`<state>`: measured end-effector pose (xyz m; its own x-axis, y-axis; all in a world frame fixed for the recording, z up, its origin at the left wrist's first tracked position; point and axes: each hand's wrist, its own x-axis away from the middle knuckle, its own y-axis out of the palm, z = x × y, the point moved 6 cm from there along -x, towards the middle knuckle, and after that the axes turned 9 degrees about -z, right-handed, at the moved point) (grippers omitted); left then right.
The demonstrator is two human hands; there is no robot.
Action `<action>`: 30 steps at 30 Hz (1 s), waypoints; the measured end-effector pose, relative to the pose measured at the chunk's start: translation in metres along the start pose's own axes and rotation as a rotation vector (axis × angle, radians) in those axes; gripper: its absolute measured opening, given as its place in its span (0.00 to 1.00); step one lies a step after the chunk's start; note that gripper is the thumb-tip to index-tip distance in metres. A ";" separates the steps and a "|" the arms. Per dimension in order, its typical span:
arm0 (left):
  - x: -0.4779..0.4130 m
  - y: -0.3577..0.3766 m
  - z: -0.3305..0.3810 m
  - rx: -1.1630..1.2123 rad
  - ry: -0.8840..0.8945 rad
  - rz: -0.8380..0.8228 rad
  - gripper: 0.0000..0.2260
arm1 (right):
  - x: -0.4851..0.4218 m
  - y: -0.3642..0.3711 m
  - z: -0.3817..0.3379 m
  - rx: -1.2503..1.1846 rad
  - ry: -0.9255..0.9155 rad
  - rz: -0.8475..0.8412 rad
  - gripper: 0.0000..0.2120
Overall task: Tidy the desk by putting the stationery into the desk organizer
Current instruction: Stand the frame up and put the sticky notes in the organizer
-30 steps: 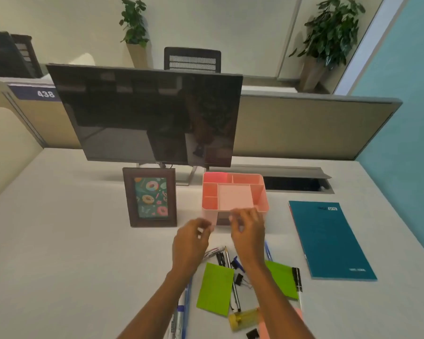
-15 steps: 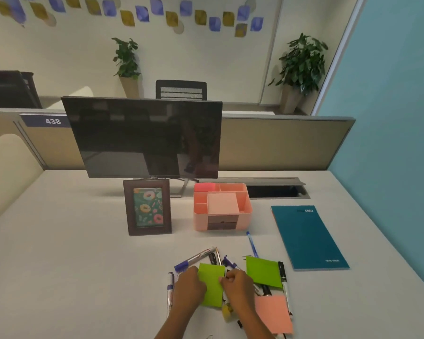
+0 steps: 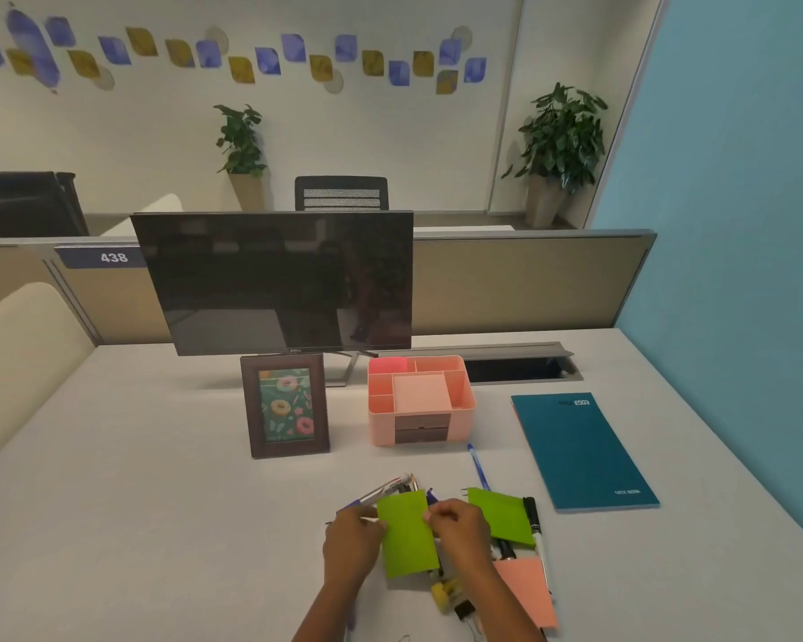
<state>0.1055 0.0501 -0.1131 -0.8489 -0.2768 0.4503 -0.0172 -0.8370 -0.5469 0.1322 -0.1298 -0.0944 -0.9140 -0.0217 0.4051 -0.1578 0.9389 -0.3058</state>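
Both hands are pinching the same green sticky pad [image 3: 408, 539]: the left hand [image 3: 351, 546] is closing on its left edge, the right hand [image 3: 462, 532] on its right edge, probably to lift it level off the pens [image 3: 381, 492] lying beneath it. The pad's long axis is running away from the hands, its far end tipping slightly leftward. Just right of the right hand, a second green pad [image 3: 501, 516] and a marker [image 3: 535, 525] are lying. Well beyond both hands, the pink desk organizer [image 3: 465, 400] is waiting, compartments facing up.
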 end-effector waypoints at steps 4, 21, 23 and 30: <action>0.000 -0.003 0.018 0.005 0.077 0.065 0.13 | -0.003 0.003 -0.016 -0.047 -0.053 -0.036 0.07; -0.028 -0.053 0.062 0.232 0.199 0.224 0.07 | -0.051 -0.001 -0.072 -0.225 -0.165 -0.097 0.06; -0.038 -0.063 0.075 0.245 0.241 0.226 0.06 | -0.063 -0.005 -0.087 -0.228 -0.187 -0.102 0.06; -0.091 -0.093 0.124 0.175 0.308 0.268 0.07 | -0.110 -0.021 -0.149 -0.067 -0.284 -0.019 0.02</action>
<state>0.2497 0.0945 -0.0159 -0.9293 -0.3639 0.0626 0.2926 -0.8293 -0.4760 0.2915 -0.0961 -0.0045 -0.9806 -0.1263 0.1499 -0.1599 0.9577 -0.2394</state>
